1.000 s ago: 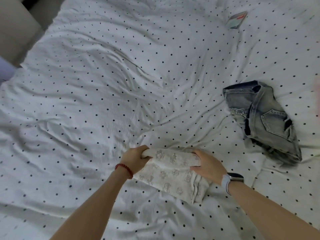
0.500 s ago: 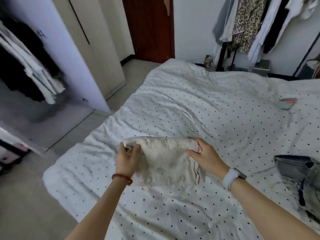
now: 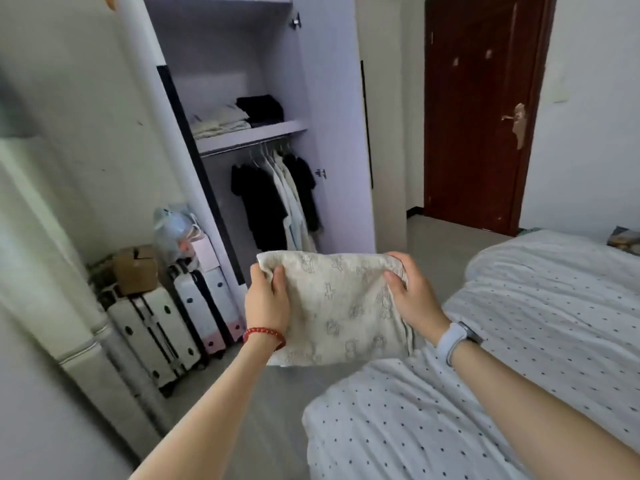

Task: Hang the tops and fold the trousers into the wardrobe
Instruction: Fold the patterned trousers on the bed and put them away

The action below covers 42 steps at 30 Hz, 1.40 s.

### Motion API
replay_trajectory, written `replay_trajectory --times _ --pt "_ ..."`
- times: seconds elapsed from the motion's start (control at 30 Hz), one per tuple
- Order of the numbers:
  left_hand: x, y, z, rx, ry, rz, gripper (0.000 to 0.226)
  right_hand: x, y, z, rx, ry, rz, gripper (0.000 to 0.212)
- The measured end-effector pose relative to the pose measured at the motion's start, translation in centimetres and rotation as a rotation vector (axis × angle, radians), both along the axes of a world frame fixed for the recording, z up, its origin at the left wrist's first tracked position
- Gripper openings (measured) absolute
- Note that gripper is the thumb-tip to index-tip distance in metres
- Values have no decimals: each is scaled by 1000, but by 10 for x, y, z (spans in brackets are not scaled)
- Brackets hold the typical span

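Cream folded trousers gripped by both hands; wardrobe shelf holds folded stacks.

Head view, sole camera: worn on the person's head, facing forward and down, close over both forearms; wardrobe ahead left, door beyond, bed lower right.

Left hand fingertips hidden behind folded trousers; bed cut off at 3 and 6 o'clock; folded stacks on the wardrobe shelf too blurred to identify.
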<state>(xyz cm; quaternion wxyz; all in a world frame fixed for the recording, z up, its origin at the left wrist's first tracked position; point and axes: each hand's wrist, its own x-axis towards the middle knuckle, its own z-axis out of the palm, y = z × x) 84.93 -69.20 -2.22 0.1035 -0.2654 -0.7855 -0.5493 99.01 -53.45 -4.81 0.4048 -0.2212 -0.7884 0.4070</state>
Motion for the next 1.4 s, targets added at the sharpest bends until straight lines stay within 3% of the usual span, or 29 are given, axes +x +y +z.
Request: replay_trajectory --times 0.2,0.37,0.5,0.83,1.23,1.4 --pt "-118 -22 49 -12 151 83 24 -125 -15 46 47 96 45 26" --pt "-202 2 76 -22 152 71 26 -218 18 74 110 156 20 28" --pt "-273 35 100 5 171 50 27 -300 52 90 111 245 -16 30" --pt "-448 137 125 -4 169 -4 25 -483 145 106 88 248 -153 29" --pt "-586 278 128 93 153 21 26 -617 258 123 134 262 -354 27" --pt "-648 347 137 151 125 53 26 -680 329 141 190 262 -337 27"
